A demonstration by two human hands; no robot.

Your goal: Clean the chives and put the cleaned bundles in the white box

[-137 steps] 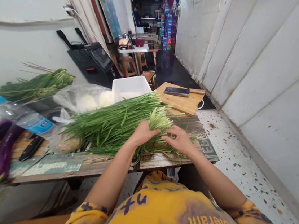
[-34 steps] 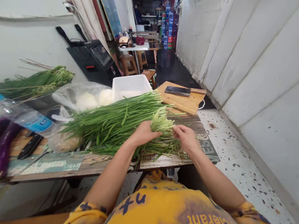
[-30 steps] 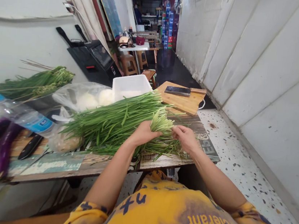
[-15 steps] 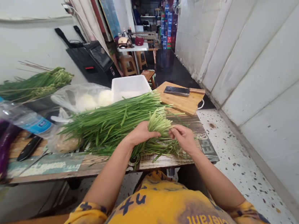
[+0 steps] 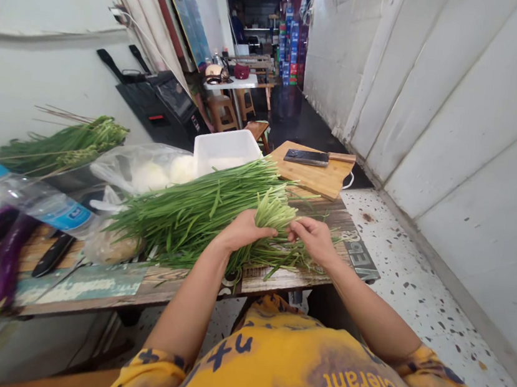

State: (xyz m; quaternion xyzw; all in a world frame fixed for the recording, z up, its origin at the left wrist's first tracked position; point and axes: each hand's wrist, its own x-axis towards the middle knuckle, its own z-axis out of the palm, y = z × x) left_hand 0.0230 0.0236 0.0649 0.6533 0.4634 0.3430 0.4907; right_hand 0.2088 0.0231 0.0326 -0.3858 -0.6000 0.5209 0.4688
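A large pile of long green garlic chives [image 5: 196, 201] lies across the table, pale stem ends toward the right. My left hand [image 5: 248, 230] is wrapped round a bunch of them, thumb across the front, with the whitish ends [image 5: 275, 211] fanning out above it. Close by on the right, my right hand [image 5: 312, 236] is closed in a pinch at those stem ends. Whatever lies between its fingertips is too small to make out. Loose trimmings [image 5: 295, 258] are scattered on the table under both hands.
Behind the chives stand a white plastic tub [image 5: 226, 149] and a cutting board [image 5: 314, 178] bearing a cleaver [image 5: 307, 157]. To the left are a bag of white vegetables [image 5: 148, 170], a water bottle [image 5: 56, 209], a black-handled knife [image 5: 53, 255], eggplants [image 5: 8, 257] and more greens [image 5: 67, 142].
My right hand has shifted slightly left, nearer to the bunch, still pinched. The left hand keeps its grip in the same place.
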